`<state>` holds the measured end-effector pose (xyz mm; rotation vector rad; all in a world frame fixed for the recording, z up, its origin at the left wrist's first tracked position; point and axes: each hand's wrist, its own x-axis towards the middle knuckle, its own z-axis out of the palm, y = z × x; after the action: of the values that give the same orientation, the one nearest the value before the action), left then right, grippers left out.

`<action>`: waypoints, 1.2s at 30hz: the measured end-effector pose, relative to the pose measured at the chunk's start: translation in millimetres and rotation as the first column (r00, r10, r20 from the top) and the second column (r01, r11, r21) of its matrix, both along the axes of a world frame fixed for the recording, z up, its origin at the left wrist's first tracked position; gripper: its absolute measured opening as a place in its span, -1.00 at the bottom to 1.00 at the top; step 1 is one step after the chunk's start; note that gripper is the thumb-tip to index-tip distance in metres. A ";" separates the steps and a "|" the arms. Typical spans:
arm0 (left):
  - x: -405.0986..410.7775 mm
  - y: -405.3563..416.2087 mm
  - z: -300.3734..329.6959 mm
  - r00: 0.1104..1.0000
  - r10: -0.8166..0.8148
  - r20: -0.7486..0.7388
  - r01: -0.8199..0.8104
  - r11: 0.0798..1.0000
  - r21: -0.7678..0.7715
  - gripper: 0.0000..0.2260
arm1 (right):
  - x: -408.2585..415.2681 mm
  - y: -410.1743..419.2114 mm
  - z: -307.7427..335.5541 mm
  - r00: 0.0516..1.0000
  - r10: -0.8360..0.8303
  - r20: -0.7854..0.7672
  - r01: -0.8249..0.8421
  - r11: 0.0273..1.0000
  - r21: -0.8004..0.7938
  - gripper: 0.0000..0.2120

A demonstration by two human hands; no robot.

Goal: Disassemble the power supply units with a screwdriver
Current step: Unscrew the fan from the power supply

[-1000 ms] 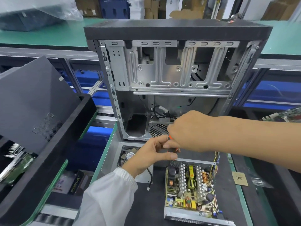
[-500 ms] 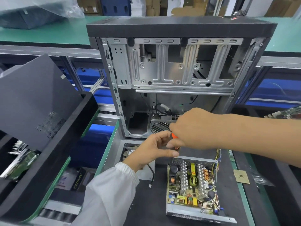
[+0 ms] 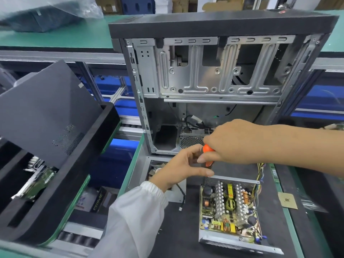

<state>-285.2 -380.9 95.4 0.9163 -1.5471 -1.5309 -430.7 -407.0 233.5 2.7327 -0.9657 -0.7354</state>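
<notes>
Head view: the only legible writing is the word "PRIME" on a dark box (image 3: 98,201) lying below the bench edge at lower left. A black foam-lined tray (image 3: 61,185) at left holds a hard drive (image 3: 38,180) with its green board showing, and a dark grey side panel (image 3: 46,110) leans tilted over it. An open power supply unit (image 3: 230,209), cover off and circuit board exposed, lies on the black mat (image 3: 188,229) at centre right. Just behind it stands an empty computer case (image 3: 214,71). The right hand (image 3: 234,142) has its fingers curled round the orange handle of a screwdriver (image 3: 207,148), above the unit's rear edge. The left hand (image 3: 183,168), in a white sleeve, is loosely curled beside the handle; whether it touches the tool cannot be told. A tan square chip (image 3: 287,200) lies on the mat, right of the unit.
</notes>
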 end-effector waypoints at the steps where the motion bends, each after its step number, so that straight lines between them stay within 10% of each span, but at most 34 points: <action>1: -0.2 0.9 1.1 1.000 -0.018 -0.010 0.018 1.000 0.005 -0.76 | 0.3 -0.3 1.5 1.000 0.001 -0.002 -0.001 0.999 0.043 -0.56; 5: 7.1 0.7 -2.8 0.996 -0.058 -0.063 0.060 0.998 0.033 -0.76 | -1.1 -3.7 10.0 1.000 0.025 -0.005 -0.024 0.991 0.132 -0.83; 12: 4.5 -3.1 -2.0 0.999 -0.040 -0.005 0.040 0.999 0.020 -0.74 | -2.9 -1.3 -2.3 0.997 0.069 -0.026 -0.070 0.997 -0.029 -0.40; 36: 20.5 9.1 -10.9 0.997 0.031 -0.077 -0.028 0.999 0.043 -0.73 | -19.0 -0.8 33.2 0.984 -0.056 0.171 0.055 0.998 0.008 -0.59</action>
<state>-264.8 -371.8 84.5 0.8892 -1.4456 -1.5647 -449.7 -407.9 266.7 2.8193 -1.0795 -0.5175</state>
